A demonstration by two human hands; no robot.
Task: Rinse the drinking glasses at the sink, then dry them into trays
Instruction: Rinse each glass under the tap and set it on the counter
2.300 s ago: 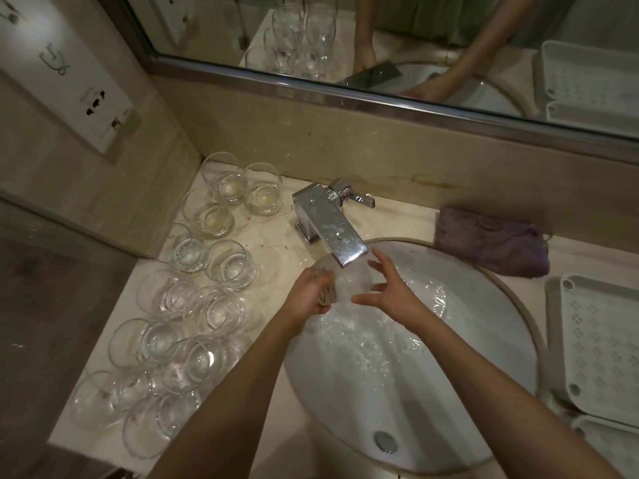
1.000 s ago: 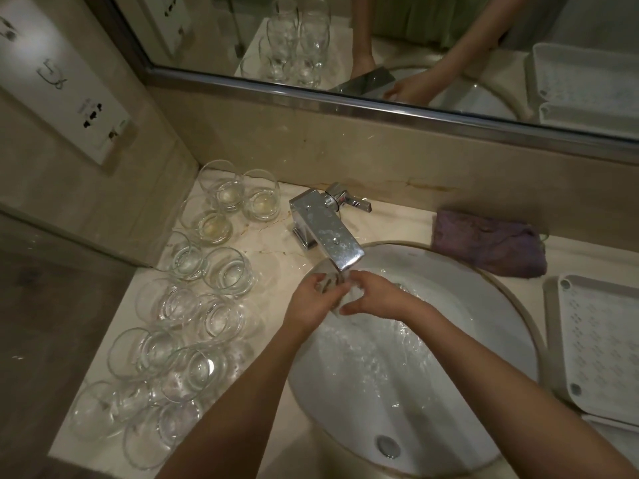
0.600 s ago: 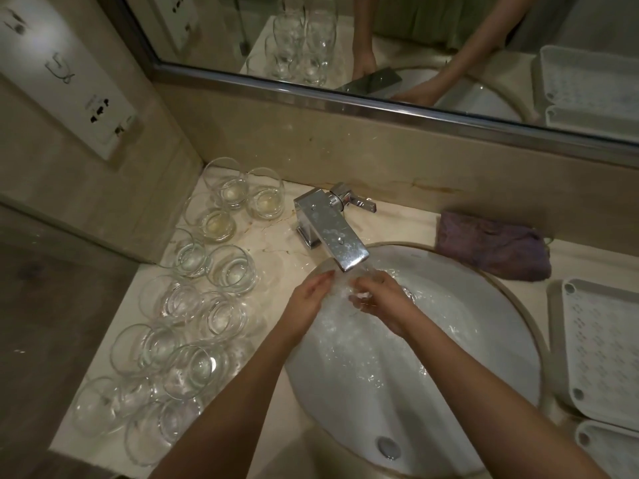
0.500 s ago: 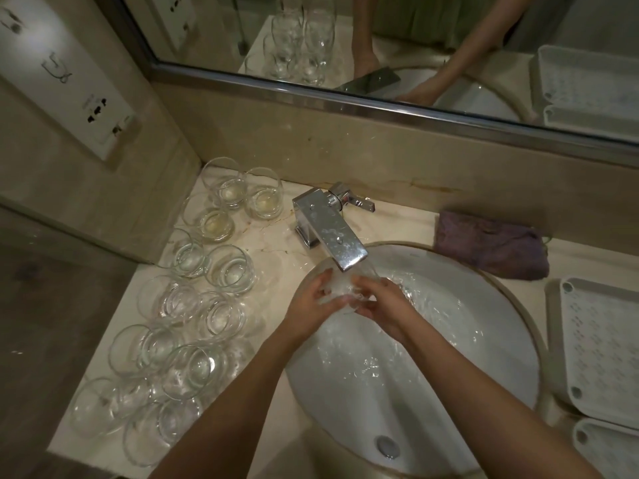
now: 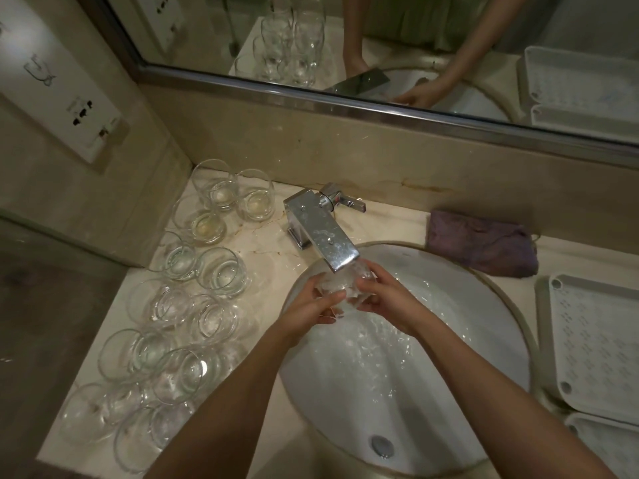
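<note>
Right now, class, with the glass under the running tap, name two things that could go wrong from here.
1. The glass is wet and both hands, left hand and right hand, hold it close under the metal faucet; a slipping grip could knock it on the spout or drop it into the sink.

2. The waiting glasses stand crowded on the counter beside the left forearm; a careless swing might topple them.

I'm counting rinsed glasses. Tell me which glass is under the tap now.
The glass gripped between the left hand and right hand over the sink; the others stand untouched on the counter.
</note>
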